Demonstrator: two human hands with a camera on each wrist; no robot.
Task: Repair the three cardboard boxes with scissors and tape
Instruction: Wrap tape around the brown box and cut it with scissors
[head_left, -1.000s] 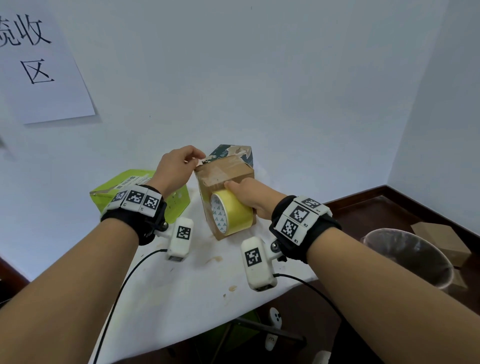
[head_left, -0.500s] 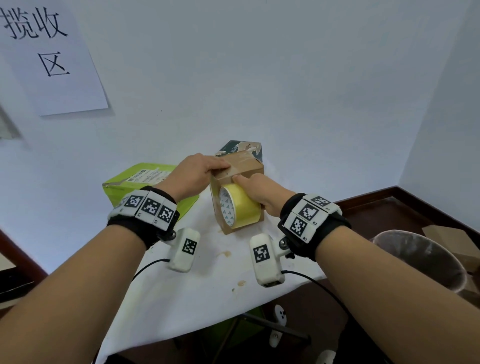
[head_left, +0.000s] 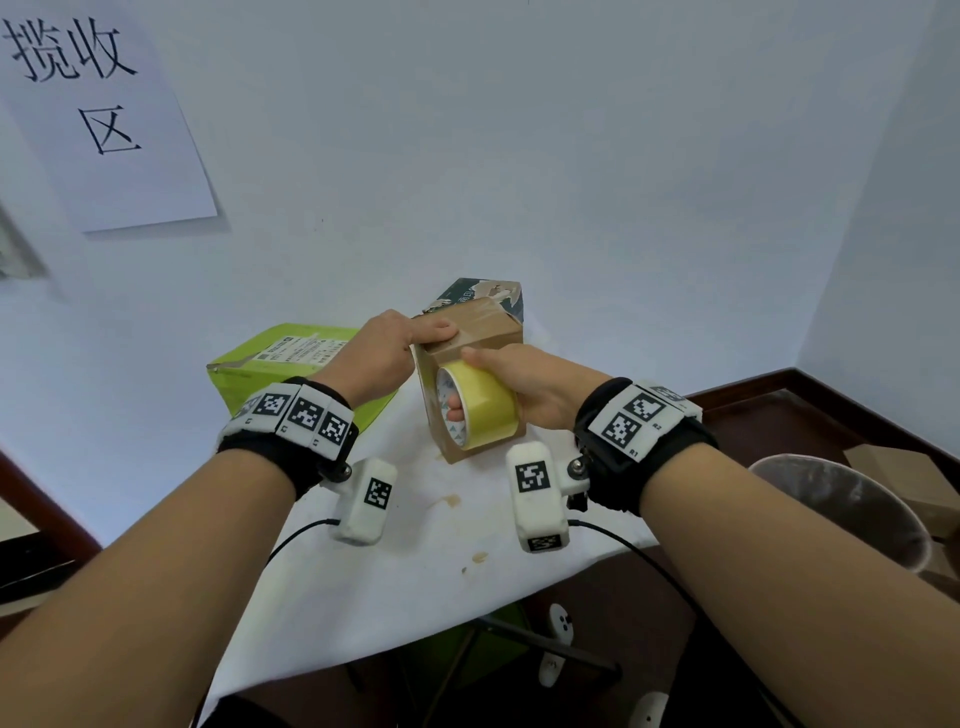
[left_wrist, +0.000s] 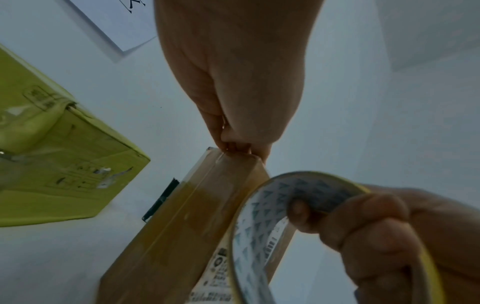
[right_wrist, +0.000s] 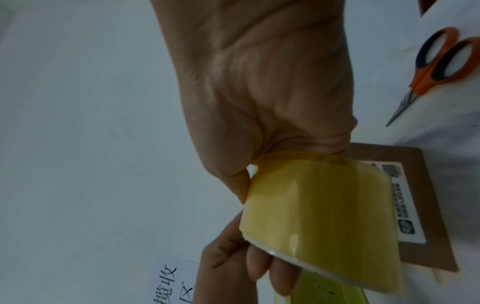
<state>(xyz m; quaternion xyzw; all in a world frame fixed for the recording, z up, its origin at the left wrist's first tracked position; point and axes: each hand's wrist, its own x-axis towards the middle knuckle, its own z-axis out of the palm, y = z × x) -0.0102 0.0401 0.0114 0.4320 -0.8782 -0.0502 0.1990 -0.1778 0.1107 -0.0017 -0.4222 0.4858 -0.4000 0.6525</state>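
White cloth covers the table (head_left: 363, 582), pushed up against a pale blue wall with a paper sign (head_left: 98, 114) taped on it, black characters. A few brownish stains on the cloth.

Brown box (head_left: 483, 332) stands upright near the far end of the table. Left hand (head_left: 384, 353) is on its top near edge, fingers laid over the top and thumb (head_left: 434, 328) along it; from the left wrist view the fingertips press right at the top corner, so it's pressing, not really grabbing. Right hand (head_left: 524, 384) has the yellow tape roll (head_left: 478, 408) held against the box's front face, fingers curled through the core and thumb over the top of the roll.

Green box (head_left: 291, 358) sits just left of the brown one, behind the left wrist. Dark printed box (head_left: 483, 293) is right behind the brown one, touching or nearly so, can't tell.

Scissors (right_wrist: 439, 67), orange handles, lie closed on the cloth beside the brown box, only in the right wrist view.

Bin (head_left: 841, 509) with a clear liner is on the floor to the right.
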